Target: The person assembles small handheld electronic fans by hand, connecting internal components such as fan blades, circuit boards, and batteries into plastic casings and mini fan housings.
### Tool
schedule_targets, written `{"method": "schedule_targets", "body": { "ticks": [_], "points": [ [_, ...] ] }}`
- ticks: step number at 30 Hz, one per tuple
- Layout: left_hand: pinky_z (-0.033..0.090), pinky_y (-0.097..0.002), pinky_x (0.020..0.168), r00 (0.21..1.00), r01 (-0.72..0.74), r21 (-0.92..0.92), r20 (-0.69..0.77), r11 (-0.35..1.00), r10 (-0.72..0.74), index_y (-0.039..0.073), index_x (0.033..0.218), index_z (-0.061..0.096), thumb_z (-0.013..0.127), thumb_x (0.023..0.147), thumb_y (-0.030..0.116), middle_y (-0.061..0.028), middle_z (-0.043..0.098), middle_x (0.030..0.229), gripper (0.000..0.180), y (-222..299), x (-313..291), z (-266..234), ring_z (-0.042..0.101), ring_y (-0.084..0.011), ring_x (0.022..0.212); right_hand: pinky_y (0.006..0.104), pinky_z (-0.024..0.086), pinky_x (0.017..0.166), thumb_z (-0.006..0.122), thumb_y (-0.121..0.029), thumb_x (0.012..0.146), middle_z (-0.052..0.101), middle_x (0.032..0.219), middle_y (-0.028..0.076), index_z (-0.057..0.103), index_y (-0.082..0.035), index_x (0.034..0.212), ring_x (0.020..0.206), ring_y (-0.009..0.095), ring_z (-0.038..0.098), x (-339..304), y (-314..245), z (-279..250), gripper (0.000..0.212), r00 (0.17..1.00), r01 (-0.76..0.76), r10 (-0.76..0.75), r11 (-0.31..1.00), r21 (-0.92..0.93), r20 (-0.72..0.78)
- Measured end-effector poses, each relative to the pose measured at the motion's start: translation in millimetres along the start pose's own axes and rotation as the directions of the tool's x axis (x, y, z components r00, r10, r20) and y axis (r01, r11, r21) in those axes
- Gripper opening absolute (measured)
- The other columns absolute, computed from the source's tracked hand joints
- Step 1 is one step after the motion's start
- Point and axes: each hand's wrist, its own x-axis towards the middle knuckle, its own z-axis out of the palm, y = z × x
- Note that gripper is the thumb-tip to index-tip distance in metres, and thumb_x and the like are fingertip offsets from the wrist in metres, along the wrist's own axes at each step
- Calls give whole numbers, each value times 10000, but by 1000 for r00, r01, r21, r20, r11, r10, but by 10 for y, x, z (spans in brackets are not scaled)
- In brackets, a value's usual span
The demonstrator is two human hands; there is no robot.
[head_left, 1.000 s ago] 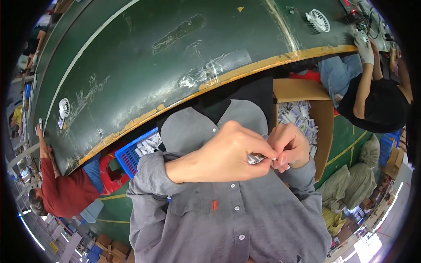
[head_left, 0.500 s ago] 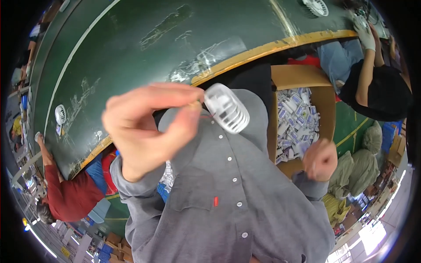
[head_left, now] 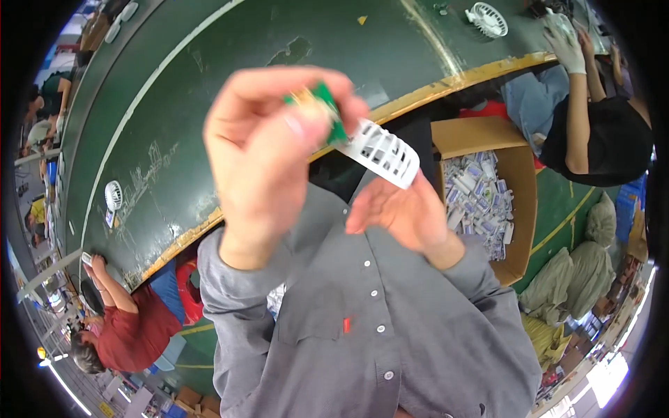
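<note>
My left hand (head_left: 272, 153) is raised above the table's near edge, thumb and fingers closed on a small green circuit board (head_left: 330, 115). Past its fingertips juts a white slotted plastic housing (head_left: 383, 153), tilted down to the right; how it joins the board is hidden. My right hand (head_left: 408, 216) is just below the housing's lower end, thumb and fingers apart. Whether its fingertips touch the housing I cannot tell. Motion blurs the left fingers slightly.
A dark green table (head_left: 230, 118) with a worn yellow edge curves in front. At right stands an open cardboard box (head_left: 519, 209) full of small white-and-purple pieces. White fans (head_left: 488, 21) lie on the table. People work at both sides; sacks (head_left: 575, 272) lie at right.
My right hand has come from beside the cardboard box to under the white housing. My left hand has risen; the housing, which hung below its fingers, now sits beside the green board, which has come into view.
</note>
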Motion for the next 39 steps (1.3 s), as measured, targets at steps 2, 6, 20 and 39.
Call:
{"method": "schedule_targets", "body": {
  "ticks": [2, 6, 20, 39],
  "points": [
    [514, -366, 678, 994, 38, -118, 111, 992, -25, 53, 997, 540, 655, 823, 145, -128, 594, 948, 227, -103, -74, 99, 632, -268, 798, 457, 500, 924, 277, -482, 1027, 631, 1185, 213, 503, 19, 1300, 1063, 350, 638, 88, -47, 229, 613, 984, 134, -99, 962, 238, -151],
    [526, -282, 668, 967, 156, -244, 236, 957, -97, -17, 860, 650, 618, 717, -94, -199, 681, 896, 166, -259, -417, 99, 671, -215, 778, 419, 421, 1032, 356, -290, 1034, 540, 1324, 166, 433, -12, 1359, 1231, 255, 526, 191, -387, 401, 435, 863, 419, -340, 894, 155, -374],
    [504, -395, 901, 903, -208, 974, 228, -95, 364, 16, 1095, 673, 700, 755, 43, -173, 665, 1123, 342, -34, -218, -1406, 633, -329, 1069, 412, 492, 970, 362, -202, 1019, 577, 1279, 157, 486, 29, 1289, 1169, 262, 574, -103, -1196, -67, 376, 836, 545, -526, 829, 128, -153],
    [462, -489, 931, 651, 752, 582, -583, -310, 486, -41, 1219, 579, 645, 844, 477, -275, 610, 1170, 643, 999, -1218, -4591, 570, -436, 1107, 504, 495, 705, 520, -199, 933, 633, 926, 224, 596, -41, 927, 870, 404, 628, 845, -3032, -1480, 175, 524, -596, -779, -625, -504, 345]
  ]
}}
